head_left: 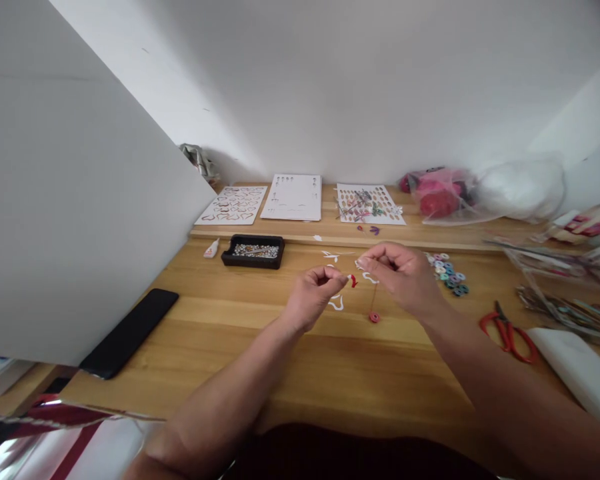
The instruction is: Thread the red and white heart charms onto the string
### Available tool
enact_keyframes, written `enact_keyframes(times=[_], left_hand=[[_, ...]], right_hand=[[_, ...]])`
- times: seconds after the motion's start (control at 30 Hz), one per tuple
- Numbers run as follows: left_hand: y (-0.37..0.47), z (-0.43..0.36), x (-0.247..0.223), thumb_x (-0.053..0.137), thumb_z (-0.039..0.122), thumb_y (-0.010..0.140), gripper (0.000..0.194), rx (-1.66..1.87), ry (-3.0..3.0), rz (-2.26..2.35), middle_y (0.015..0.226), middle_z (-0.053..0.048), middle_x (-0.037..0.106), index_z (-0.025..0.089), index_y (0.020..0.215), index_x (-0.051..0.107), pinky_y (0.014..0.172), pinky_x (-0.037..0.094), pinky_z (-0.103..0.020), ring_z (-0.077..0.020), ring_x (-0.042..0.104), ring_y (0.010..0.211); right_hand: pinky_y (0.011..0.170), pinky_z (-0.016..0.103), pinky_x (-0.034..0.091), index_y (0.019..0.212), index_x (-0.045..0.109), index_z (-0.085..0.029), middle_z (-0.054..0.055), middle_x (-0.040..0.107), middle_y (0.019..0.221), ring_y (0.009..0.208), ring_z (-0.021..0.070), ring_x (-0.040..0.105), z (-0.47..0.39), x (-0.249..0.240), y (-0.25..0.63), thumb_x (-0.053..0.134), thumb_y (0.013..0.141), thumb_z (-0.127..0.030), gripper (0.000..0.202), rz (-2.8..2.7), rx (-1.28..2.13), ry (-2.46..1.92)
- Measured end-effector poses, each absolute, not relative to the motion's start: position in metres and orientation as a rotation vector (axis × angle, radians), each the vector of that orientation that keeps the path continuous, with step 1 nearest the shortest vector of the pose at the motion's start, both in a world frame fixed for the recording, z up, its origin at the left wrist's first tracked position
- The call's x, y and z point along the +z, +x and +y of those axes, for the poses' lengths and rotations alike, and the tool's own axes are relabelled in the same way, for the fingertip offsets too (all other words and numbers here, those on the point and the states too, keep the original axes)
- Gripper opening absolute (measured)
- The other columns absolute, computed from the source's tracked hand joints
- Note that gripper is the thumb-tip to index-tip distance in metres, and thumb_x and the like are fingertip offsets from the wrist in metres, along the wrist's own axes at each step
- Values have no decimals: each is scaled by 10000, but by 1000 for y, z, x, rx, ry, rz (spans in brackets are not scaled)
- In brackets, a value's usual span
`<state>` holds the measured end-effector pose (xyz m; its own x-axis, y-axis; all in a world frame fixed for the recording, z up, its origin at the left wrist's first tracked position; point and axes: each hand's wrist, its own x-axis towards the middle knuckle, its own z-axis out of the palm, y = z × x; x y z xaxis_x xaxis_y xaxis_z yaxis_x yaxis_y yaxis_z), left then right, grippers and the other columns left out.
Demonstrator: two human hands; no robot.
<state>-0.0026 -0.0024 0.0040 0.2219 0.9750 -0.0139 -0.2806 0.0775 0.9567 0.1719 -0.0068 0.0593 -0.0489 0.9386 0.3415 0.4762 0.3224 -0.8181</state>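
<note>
Over the middle of the wooden table (300, 363), my left hand (314, 293) pinches a small red piece (353, 281) that sticks out past its fingertips. Just to the right, my right hand (395, 267) is closed at the fingertips on a small white piece (359, 265). A thin thread runs down below my right hand to a small pink-red bobbin (375, 317) on the table. White cut-out shapes (337, 303) lie beneath and behind the hands. The two hands are close together but apart.
A black tray (253, 252) of beads and a small white bottle (211, 249) stand back left; a black phone (130, 333) lies left. Several bobbins (450, 275) and red-handled scissors (507, 333) are right. Patterned sheets (234, 205) and plastic bags (445, 193) line the back shelf.
</note>
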Motion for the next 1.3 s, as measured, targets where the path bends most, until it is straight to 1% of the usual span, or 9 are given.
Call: enact_keyframes(times=[0.5, 0.63, 0.77, 0.83, 0.93, 1.03, 1.13, 1.2, 1.3], left_hand=[[-3, -5, 10, 826, 388, 658, 313, 1063, 997, 811, 644, 34, 553, 140, 697, 639, 461, 260, -217, -25, 313, 468], [-3, -4, 10, 822, 368, 668, 291, 1036, 964, 791, 620, 36, 551, 137, 719, 653, 434, 218, -213, -19, 305, 436], [-4, -4, 11, 833, 354, 649, 299, 1036, 922, 777, 637, 22, 558, 129, 689, 640, 429, 178, -213, -16, 304, 444], [-3, -4, 11, 836, 357, 644, 304, 1041, 901, 770, 635, 20, 557, 127, 683, 640, 430, 164, -213, -17, 299, 449], [-3, -4, 9, 833, 356, 645, 297, 1068, 878, 768, 636, 16, 569, 130, 682, 644, 431, 153, -218, -18, 286, 446], [-2, -2, 5, 826, 360, 653, 285, 1126, 868, 794, 650, 10, 593, 136, 698, 655, 435, 154, -226, -25, 294, 451], [-2, 0, 4, 830, 368, 656, 286, 1209, 877, 857, 642, 21, 583, 141, 721, 670, 456, 192, -229, -29, 302, 466], [-2, 2, 4, 829, 379, 665, 291, 1241, 913, 894, 642, 25, 581, 140, 724, 674, 480, 228, -230, -32, 311, 479], [-3, 2, 3, 818, 402, 679, 305, 1235, 993, 937, 619, 30, 564, 138, 723, 672, 507, 265, -232, -43, 338, 498]], right_hand=[[510, 280, 261, 748, 696, -190, -49, 457, 549, 517, 101, 331, 10, 42, 177, 685, 825, -393, 218, -1666, 731, -1287], [514, 276, 269, 750, 700, -189, -46, 489, 556, 512, 93, 342, 15, 30, 176, 726, 782, -435, 249, -1566, 948, -1270], [465, 255, 216, 728, 671, -192, -50, 503, 561, 466, 67, 308, 20, 15, 177, 806, 676, -444, 290, -1316, 1329, -1194], [442, 243, 182, 700, 647, -196, -68, 460, 522, 445, 58, 278, 19, 6, 175, 843, 623, -406, 298, -1159, 1499, -1158], [424, 237, 161, 668, 616, -207, -100, 367, 453, 418, 53, 224, 9, -5, 167, 849, 588, -342, 281, -1031, 1611, -1137], [426, 234, 177, 656, 581, -208, -82, 434, 515, 423, 50, 250, -8, -9, 156, 819, 631, -360, 284, -1041, 1594, -1147], [455, 240, 242, 663, 611, -195, -45, 501, 587, 473, 67, 337, -24, 1, 150, 760, 724, -364, 233, -1300, 1408, -1210], [476, 250, 272, 660, 629, -189, -32, 506, 590, 502, 81, 368, -31, 13, 151, 711, 782, -349, 217, -1512, 1218, -1223], [479, 258, 272, 684, 643, -191, -45, 449, 545, 493, 87, 356, -36, 35, 157, 664, 833, -343, 214, -1638, 991, -1239]])
